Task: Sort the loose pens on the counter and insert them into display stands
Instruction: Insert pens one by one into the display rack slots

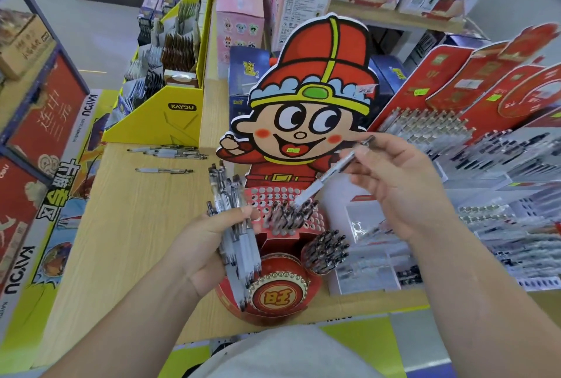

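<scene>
Head view, left hand: the left hand curls its fingers and thumb round a bundle of pens. Their clip ends stick up above the fist and their tips point down in front of the stand's red drum base.
Head view, right hand: the right hand pinches a single pen near its upper end. The pen is tilted, its tip down and to the left.
Pen tip: it is at the hole panel of the display stand, among the dark-capped pens already standing there. Whether it has entered a hole cannot be told.
Display stand: red cardboard with a cartoon figure in a red hat, standing on the wooden counter.
Round cup: a cup full of dark-capped pens stands just right of the drum.
Loose pens: several loose pens lie on the counter beside a yellow box, well apart from both hands.
</scene>
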